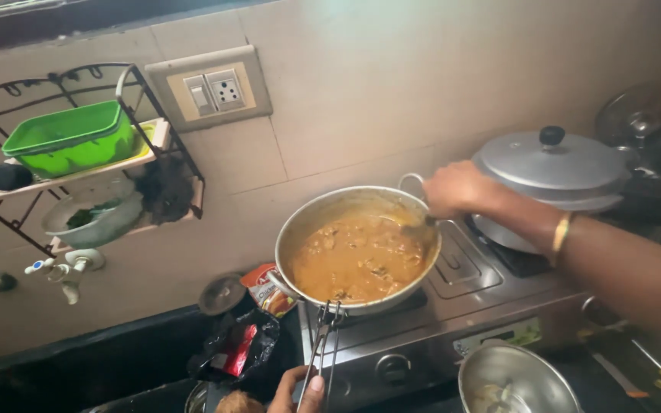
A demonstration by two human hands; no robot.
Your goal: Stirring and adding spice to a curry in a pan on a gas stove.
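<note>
Nearest the camera, at the bottom edge, the left hand gripped a pair of metal tongs; thumb and fingers were closed around the handles, though only part of the hand showed. The tongs' jaws clamped the near rim of a round metal pot seated on the left burner of a steel gas stove. The pot held orange-brown curry with chunks in it.

The right hand reached in from the right, a gold bangle on its wrist. Fingers were curled shut around the handle of a spoon, whose bowl was dipped into the curry at the pot's right side.

On the right burner stood a second vessel under a grey lid with a black knob. An empty steel bowl sat in front of the stove, near the right forearm. Left of the pot lay a red packet and a black bag. A wire wall rack carried a green tub; a switch plate was mounted on the tiled wall.
</note>
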